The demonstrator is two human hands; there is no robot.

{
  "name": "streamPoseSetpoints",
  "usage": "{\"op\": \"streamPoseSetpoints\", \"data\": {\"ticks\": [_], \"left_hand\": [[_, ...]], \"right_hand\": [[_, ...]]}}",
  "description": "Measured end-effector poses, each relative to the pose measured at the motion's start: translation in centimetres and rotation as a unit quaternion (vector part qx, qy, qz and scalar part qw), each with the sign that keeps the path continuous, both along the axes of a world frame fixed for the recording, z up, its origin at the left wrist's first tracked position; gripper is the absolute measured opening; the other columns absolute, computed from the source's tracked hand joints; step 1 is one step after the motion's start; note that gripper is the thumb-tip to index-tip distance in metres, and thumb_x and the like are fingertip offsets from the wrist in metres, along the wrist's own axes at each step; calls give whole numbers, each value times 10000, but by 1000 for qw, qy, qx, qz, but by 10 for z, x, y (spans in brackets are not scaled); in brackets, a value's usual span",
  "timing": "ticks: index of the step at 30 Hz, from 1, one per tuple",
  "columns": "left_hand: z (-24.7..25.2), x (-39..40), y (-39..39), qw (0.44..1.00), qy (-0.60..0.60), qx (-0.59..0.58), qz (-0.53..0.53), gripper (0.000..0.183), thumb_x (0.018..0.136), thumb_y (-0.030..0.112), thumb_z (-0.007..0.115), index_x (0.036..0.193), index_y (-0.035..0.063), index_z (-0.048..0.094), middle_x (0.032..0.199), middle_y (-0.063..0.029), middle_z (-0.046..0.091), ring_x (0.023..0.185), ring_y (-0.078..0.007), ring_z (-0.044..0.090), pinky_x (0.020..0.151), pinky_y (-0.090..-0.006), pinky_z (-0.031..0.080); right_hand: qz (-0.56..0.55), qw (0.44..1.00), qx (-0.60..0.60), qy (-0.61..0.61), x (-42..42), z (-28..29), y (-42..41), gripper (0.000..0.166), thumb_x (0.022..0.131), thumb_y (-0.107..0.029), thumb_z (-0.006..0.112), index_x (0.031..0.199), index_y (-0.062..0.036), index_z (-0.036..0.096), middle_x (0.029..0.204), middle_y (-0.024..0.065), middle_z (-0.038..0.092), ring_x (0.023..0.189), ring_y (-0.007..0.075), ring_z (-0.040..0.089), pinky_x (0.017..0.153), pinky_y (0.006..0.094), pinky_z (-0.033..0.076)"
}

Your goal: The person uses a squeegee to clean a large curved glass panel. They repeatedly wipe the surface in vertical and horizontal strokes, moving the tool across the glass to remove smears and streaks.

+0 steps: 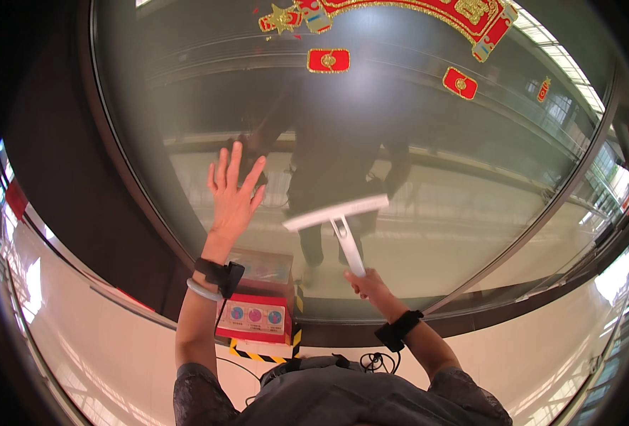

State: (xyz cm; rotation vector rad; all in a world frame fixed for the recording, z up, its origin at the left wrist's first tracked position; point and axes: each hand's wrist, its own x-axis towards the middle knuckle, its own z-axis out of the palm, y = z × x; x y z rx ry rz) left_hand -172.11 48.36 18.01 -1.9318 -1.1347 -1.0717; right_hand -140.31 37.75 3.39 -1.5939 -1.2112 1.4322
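Note:
My right hand (369, 286) grips the handle of a white window squeegee (338, 213). The squeegee's wide blade lies across the lower part of a large glass pane (453, 202), tilted up towards the right; whether its whole edge touches the glass I cannot tell. My left hand (233, 197) holds nothing. Its fingers are spread and point up the pane, left of the blade; contact with the glass is not certain. A dark reflection of a standing body shows in the pane behind the squeegee.
Red and gold paper decorations (328, 61) are on the upper glass. A red box with round pictures (256, 318) stands by the pane's foot, bordered by yellow and black tape (256, 353) on the floor. Dark frames (128, 202) edge the glass. A black cable (379, 363) hangs near my waist.

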Motion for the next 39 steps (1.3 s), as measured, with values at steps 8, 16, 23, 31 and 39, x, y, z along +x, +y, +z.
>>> {"op": "streamPoseSetpoints", "data": {"ticks": [8, 16, 23, 31, 39], "left_hand": [[-21, -34, 22, 1000, -20, 23, -1, 732, 808, 327, 721, 1456, 207, 402, 1587, -182, 179, 1427, -435, 183, 1100, -644, 156], [-24, -31, 22, 1000, -4, 9, -17, 896, 786, 430, 738, 1495, 148, 270, 1573, -265, 108, 1406, -522, 131, 1078, -696, 111], [-21, -32, 19, 1000, -7, -10, -21, 930, 762, 404, 772, 1499, 151, 264, 1577, -259, 99, 1412, -516, 118, 1079, -698, 109], [-20, -28, 21, 999, -10, 7, -30, 925, 763, 431, 766, 1497, 154, 276, 1581, -249, 100, 1423, -505, 106, 1091, -692, 94], [-24, -30, 18, 999, -34, 18, -36, 902, 755, 441, 766, 1489, 174, 313, 1584, -228, 124, 1429, -485, 122, 1096, -682, 111]], "right_hand": [[38, 959, 169, 224, -40, 18, 15, 297, 954, -369, 608, 1000, -92, 511, 743, 1, 533, 560, 97, 499, 473, 257, 413], [-9, 966, 112, 233, -65, -27, -34, 243, 1008, -328, 503, 1109, -119, 432, 702, 0, 514, 538, 90, 519, 396, 230, 355], [-34, 935, 292, 196, -81, 164, 13, 395, 1029, -452, 390, 1198, -97, 432, 716, 37, 541, 515, 120, 531, 416, 250, 379], [-96, 944, 265, 173, -86, 1, -21, 383, 1025, -452, 404, 999, -77, 475, 640, 15, 521, 512, 85, 500, 433, 228, 380], [-135, 907, 359, 174, -79, 166, -2, 367, 1017, -456, 429, 1050, -91, 454, 637, 16, 536, 471, 95, 509, 389, 220, 344]]}}
